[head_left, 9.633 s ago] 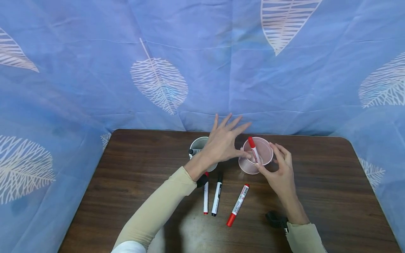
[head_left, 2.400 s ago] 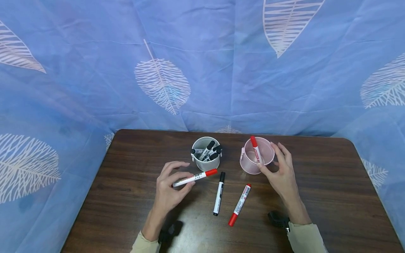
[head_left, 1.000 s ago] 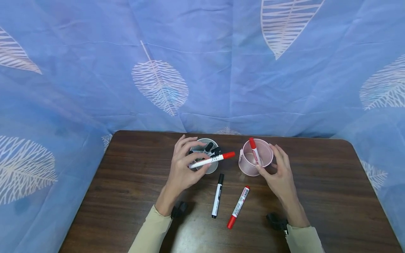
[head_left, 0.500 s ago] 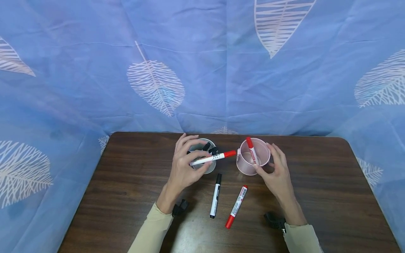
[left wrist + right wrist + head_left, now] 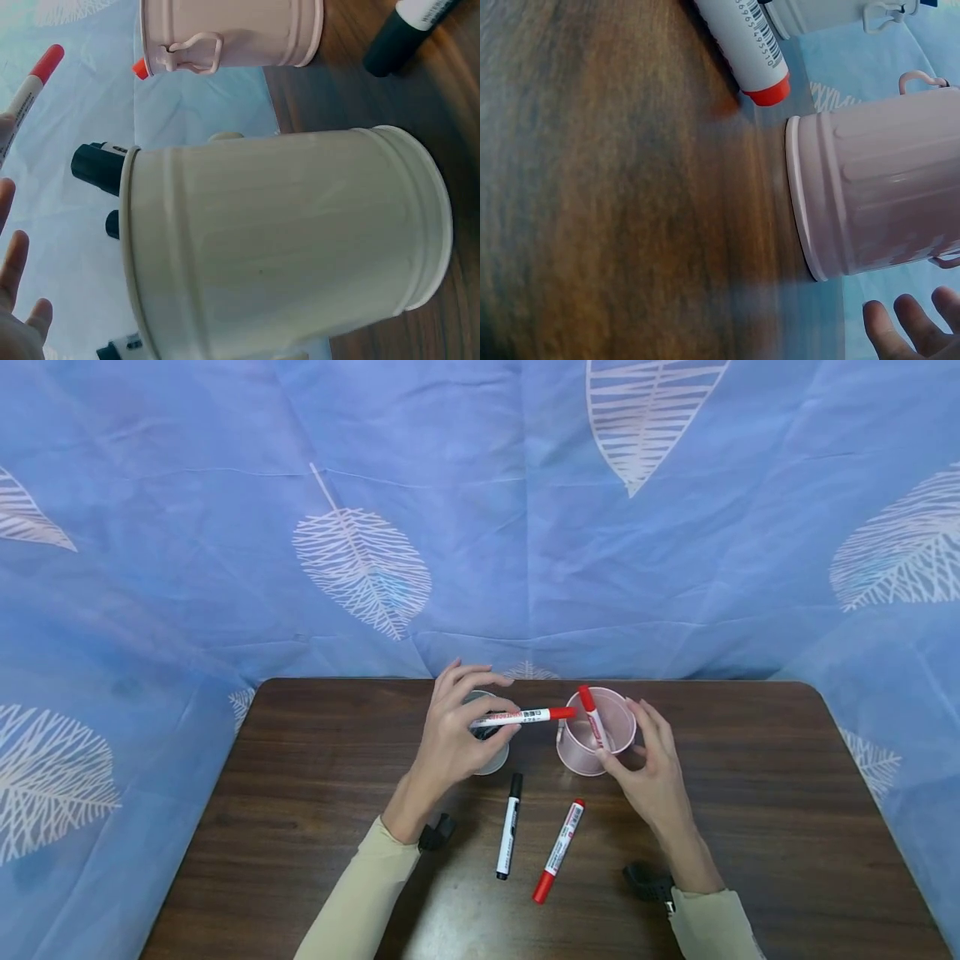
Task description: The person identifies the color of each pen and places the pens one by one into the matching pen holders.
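My left hand pinches a red-capped whiteboard marker between thumb and fingers, held nearly level above the off-white bucket. The marker's red cap reaches over the left rim of the pink bucket. Around that bucket's right side, my right hand grips it, thumb at the front rim and fingers at the right. Another red marker leans inside the pink bucket. In the left wrist view, black marker caps stick out of the off-white bucket, which my left hand mostly covers in the head view.
A black-capped marker and a red-capped marker lie on the brown wooden table in front of the buckets. Behind the table's far edge hangs a blue cloth with white leaf prints.
My left hand has picked up the red marker that lay before the off-white bucket and carried it up and right, towards the pink bucket. My right hand stays at the pink bucket.
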`<control>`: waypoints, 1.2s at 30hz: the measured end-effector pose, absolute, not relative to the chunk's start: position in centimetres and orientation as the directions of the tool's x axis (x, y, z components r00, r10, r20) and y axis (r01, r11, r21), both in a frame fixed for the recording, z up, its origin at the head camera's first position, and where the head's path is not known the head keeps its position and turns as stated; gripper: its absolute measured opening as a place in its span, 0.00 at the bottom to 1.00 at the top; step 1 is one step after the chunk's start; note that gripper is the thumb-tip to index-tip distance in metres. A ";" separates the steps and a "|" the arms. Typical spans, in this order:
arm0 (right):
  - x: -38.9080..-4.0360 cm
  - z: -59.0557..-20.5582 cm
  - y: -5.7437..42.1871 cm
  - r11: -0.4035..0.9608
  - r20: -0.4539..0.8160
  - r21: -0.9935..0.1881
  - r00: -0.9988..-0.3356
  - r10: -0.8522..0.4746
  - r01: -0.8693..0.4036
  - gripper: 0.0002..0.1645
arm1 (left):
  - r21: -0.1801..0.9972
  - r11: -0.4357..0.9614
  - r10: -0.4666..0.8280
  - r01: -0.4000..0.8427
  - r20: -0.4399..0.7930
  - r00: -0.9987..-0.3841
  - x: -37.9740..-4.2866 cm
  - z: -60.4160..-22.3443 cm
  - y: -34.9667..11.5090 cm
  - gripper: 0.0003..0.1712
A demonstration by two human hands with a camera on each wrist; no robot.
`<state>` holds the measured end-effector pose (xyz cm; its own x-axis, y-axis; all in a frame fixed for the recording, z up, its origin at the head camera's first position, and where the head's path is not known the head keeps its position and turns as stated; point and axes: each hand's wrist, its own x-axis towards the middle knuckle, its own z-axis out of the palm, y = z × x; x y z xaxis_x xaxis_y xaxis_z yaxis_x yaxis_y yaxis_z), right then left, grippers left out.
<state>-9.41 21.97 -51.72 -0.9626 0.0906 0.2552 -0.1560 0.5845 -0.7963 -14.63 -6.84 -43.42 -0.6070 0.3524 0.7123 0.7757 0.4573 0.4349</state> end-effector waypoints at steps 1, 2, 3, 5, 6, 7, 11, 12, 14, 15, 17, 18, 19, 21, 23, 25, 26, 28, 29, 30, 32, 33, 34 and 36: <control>-9.4 -51.7 22.0 0.583 0.255 -0.798 -0.963 0.091 -0.156 0.54 | 0.434 0.456 0.355 0.777 0.711 -0.606 -14.9 -43.4 -6.7 0.09; -9.4 -51.7 22.0 0.580 0.255 -0.799 -0.963 0.090 -0.158 0.54 | 0.434 0.456 0.356 0.777 0.711 -0.606 -15.1 -43.4 -6.6 0.09; -9.4 -51.7 22.1 0.581 0.255 -0.798 -0.963 0.088 -0.158 0.54 | 0.435 0.455 0.355 0.777 0.712 -0.606 -15.2 -43.4 -6.5 0.09; -9.3 -51.7 22.2 0.583 0.251 -0.797 -0.965 0.083 -0.157 0.54 | 0.433 0.456 0.354 0.778 0.713 -0.605 -15.5 -43.4 -6.3 0.09; -9.2 -51.7 22.3 0.584 0.250 -0.796 -0.965 0.084 -0.156 0.54 | 0.430 0.457 0.358 0.779 0.712 -0.604 -15.5 -43.5 -6.1 0.09; -9.1 -51.7 22.3 0.584 0.250 -0.797 -0.965 0.085 -0.155 0.54 | 0.429 0.457 0.364 0.779 0.709 -0.604 -15.6 -43.5 -6.1 0.09; -8.9 -51.6 22.6 0.582 0.250 -0.800 -0.963 0.103 -0.146 0.54 | 0.420 0.460 0.397 0.782 0.691 -0.604 -15.8 -43.6 -5.7 0.07; -8.9 -51.6 22.6 0.583 0.250 -0.799 -0.963 0.104 -0.145 0.55 | 0.418 0.460 0.402 0.783 0.688 -0.604 -15.9 -43.6 -5.6 0.07; -9.0 -51.6 22.6 0.584 0.246 -0.799 -0.964 0.101 -0.143 0.55 | 0.407 0.469 0.408 0.784 0.687 -0.601 -16.0 -43.6 -5.5 0.07; -9.0 -51.6 22.5 0.584 0.244 -0.799 -0.965 0.096 -0.144 0.55 | 0.401 0.475 0.410 0.784 0.687 -0.600 -16.1 -43.5 -5.4 0.08; -9.2 -51.6 22.3 0.584 0.242 -0.799 -0.966 0.092 -0.145 0.54 | 0.382 0.491 0.423 0.783 0.681 -0.598 -16.3 -43.3 -5.4 0.08; -9.2 -51.6 22.2 0.584 0.241 -0.799 -0.966 0.091 -0.145 0.54 | 0.370 0.501 0.433 0.782 0.676 -0.597 -16.4 -43.3 -5.3 0.08; -9.3 -51.7 22.1 0.584 0.241 -0.799 -0.966 0.092 -0.144 0.54 | 0.358 0.512 0.443 0.781 0.669 -0.597 -16.5 -43.2 -5.2 0.08; -9.4 -51.7 21.9 0.588 0.239 -0.797 -0.967 0.092 -0.141 0.54 | 0.337 0.529 0.464 0.779 0.654 -0.598 -16.7 -43.0 -5.0 0.08; -9.3 -51.7 21.9 0.591 0.236 -0.795 -0.967 0.093 -0.137 0.54 | 0.321 0.539 0.479 0.778 0.643 -0.598 -16.8 -42.9 -4.5 0.07; -9.2 -51.8 21.9 0.594 0.235 -0.793 -0.967 0.096 -0.134 0.54 | 0.309 0.544 0.493 0.780 0.635 -0.595 -16.9 -42.9 -4.0 0.07; -9.1 -51.8 22.0 0.594 0.235 -0.793 -0.967 0.098 -0.133 0.55 | 0.303 0.546 0.500 0.781 0.630 -0.594 -16.8 -42.9 -3.7 0.07; -8.9 -51.8 22.0 0.592 0.239 -0.794 -0.966 0.102 -0.134 0.55 | 0.290 0.554 0.514 0.781 0.619 -0.594 -16.8 -42.9 -3.1 0.07; -8.9 -51.8 22.1 0.590 0.243 -0.796 -0.964 0.104 -0.137 0.55 | 0.280 0.559 0.522 0.780 0.613 -0.594 -16.8 -42.9 -2.9 0.07; -8.9 -51.8 22.1 0.589 0.247 -0.796 -0.963 0.104 -0.140 0.55 | 0.272 0.566 0.529 0.779 0.605 -0.595 -16.9 -42.9 -2.7 0.07; -9.0 -51.8 22.0 0.584 0.254 -0.798 -0.962 0.101 -0.149 0.54 | 0.257 0.582 0.538 0.772 0.590 -0.602 -17.0 -42.9 -2.5 0.06; -9.1 -51.8 22.0 0.580 0.256 -0.800 -0.962 0.099 -0.153 0.54 | 0.250 0.589 0.541 0.768 0.583 -0.606 -17.0 -42.9 -2.4 0.06; -9.2 -51.8 22.0 0.576 0.258 -0.802 -0.961 0.097 -0.157 0.54 | 0.246 0.595 0.545 0.765 0.577 -0.609 -17.1 -42.9 -2.4 0.06; -9.4 -51.8 21.9 0.574 0.259 -0.803 -0.961 0.094 -0.160 0.54 | 0.238 0.604 0.549 0.760 0.568 -0.614 -17.2 -42.9 -2.4 0.06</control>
<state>-9.42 21.89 -51.83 -0.9612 0.0942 0.2593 -0.1604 0.5738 -0.8031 -17.16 -2.41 -42.90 -0.6138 0.5486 0.5677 0.7604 0.6042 0.2383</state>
